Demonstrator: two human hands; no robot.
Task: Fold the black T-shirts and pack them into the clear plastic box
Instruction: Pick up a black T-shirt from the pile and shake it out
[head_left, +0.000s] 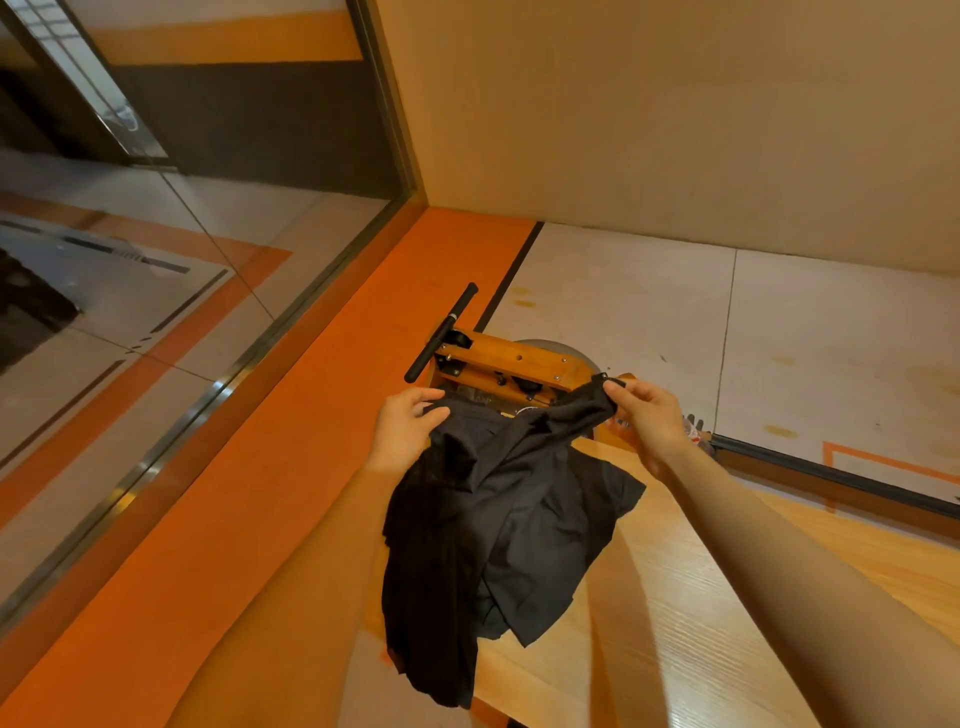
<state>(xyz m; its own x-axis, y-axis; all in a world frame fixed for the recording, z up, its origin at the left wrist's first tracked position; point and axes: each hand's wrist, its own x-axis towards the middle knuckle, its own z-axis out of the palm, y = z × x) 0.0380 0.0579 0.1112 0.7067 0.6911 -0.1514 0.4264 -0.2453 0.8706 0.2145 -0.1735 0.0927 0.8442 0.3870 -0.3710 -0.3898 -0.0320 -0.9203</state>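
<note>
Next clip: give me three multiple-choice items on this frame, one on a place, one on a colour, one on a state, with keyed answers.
1. Where is the crumpled black T-shirt?
A. Held up above the light wooden table
B. Folded flat on the floor
C. Inside a box

2. What colour is the wide floor strip beside the glass wall?
A. Blue
B. Orange
C. Green

3. What is the right hand doing?
A. Hanging idle
B. Resting flat on the table
C. Pinching an edge of the T-shirt

Answers: 1 A, the cloth hangs from both hands over the tabletop; 2 B, the strip is plainly orange; 3 C, thumb and fingers close on the fabric, as the left hand also holds it.
</note>
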